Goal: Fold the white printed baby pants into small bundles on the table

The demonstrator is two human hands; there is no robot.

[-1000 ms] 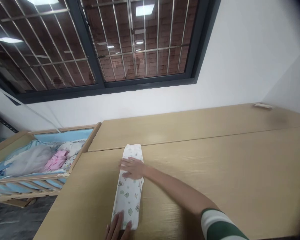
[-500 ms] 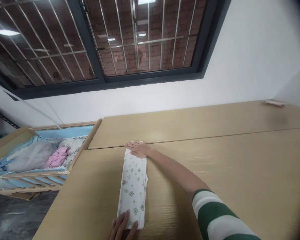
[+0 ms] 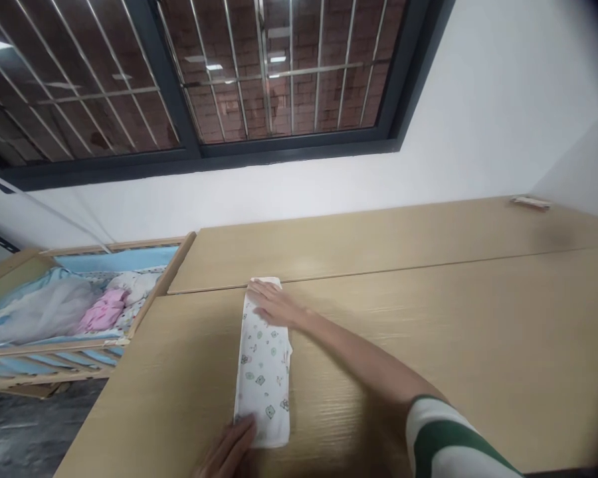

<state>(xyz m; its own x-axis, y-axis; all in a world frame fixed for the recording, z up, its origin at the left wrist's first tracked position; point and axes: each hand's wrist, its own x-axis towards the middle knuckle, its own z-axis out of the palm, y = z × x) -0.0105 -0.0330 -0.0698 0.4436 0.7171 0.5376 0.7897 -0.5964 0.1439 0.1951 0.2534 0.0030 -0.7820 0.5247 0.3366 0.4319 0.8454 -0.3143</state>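
Note:
A white cloth [image 3: 264, 365] with small green prints lies folded into a long narrow strip on the wooden table [image 3: 428, 345]. My right hand [image 3: 272, 304] lies flat on its far end, fingers stretched out. At the near end my left hand [image 3: 229, 451] rests on the cloth's corner, fingers extended and partly cut off by the frame's bottom edge. A green-and-white striped sleeve covers my right upper arm.
A wooden crib [image 3: 80, 312] with blue, grey and pink fabrics stands to the left of the table. A white wall and a barred window [image 3: 204, 79] are behind. A small flat object [image 3: 531, 202] lies at the table's far right corner.
My right hand slid from the cloth's middle up to its far end and now rests flat there. The left hand stayed at the near end.

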